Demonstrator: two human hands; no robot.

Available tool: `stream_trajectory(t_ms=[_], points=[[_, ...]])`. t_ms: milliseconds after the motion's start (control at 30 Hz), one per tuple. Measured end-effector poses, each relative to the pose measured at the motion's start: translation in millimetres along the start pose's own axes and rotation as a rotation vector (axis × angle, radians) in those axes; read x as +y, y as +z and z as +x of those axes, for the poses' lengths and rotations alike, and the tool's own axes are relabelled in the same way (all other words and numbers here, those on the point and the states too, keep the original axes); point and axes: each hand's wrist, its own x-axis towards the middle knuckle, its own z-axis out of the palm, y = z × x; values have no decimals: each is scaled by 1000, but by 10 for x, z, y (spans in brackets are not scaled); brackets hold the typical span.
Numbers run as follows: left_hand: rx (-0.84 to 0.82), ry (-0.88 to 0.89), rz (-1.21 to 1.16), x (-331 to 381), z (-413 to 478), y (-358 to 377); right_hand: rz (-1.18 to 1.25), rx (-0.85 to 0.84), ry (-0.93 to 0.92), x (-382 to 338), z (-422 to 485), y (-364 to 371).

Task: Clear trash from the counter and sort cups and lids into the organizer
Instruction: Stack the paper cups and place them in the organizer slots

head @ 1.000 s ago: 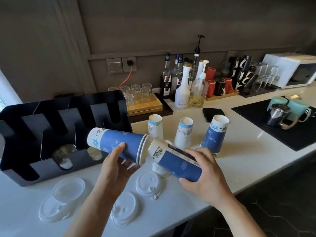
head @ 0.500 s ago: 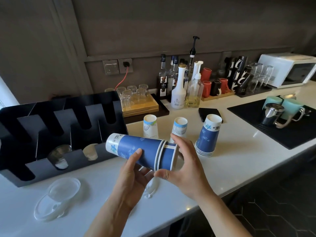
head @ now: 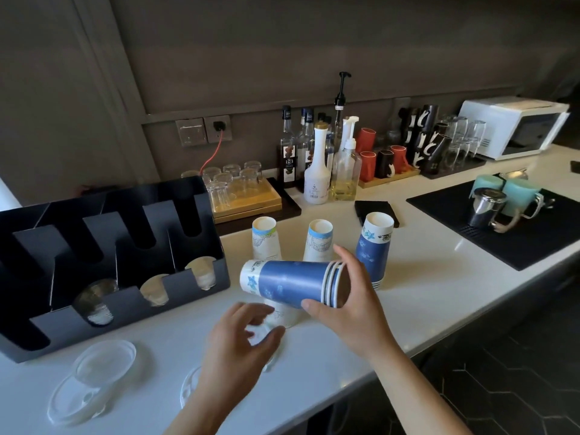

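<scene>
My right hand (head: 351, 304) grips a nested stack of blue paper cups (head: 292, 282), held sideways above the counter with the rims to the right. My left hand (head: 241, 343) hovers just below it, fingers apart, holding nothing. Under the stack lies a white paper cup (head: 284, 315) and a clear lid (head: 262, 335). Two upside-down white cups (head: 265, 238) (head: 318, 241) and an upside-down blue cup stack (head: 373, 249) stand behind. The black organizer (head: 103, 268) sits at the left with clear cups in its front slots. Clear lids (head: 91, 384) lie at the front left.
Behind stand glasses on a wooden tray (head: 244, 196), syrup bottles (head: 317, 171), mugs (head: 379, 158) and a white microwave (head: 514, 130). A black mat (head: 502, 233) with a steel pitcher and teal cups lies at the right. The counter edge (head: 408, 350) runs diagonally near my right arm.
My right hand pushed its blue cups into the stack held by my left. My left hand then let go and dropped lower; the right hand alone holds the joined stack.
</scene>
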Motion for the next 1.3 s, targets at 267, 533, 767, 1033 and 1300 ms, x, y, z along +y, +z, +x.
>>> stream_trajectory(t_ms=[267, 533, 767, 1033, 1300], points=[[19, 647, 649, 366, 354, -29, 205, -147, 3, -166, -4, -148], [-73, 579, 612, 549, 446, 97, 328, -249, 47, -138, 44, -95], [6, 366, 565, 336, 550, -30, 322, 218, 219, 356, 542, -369], [66, 211, 510, 215, 638, -211, -318, 250, 577, 1354, 1036, -545], [95, 156, 519, 123, 771, -201, -182, 254, 554, 1630, 1162, -417]])
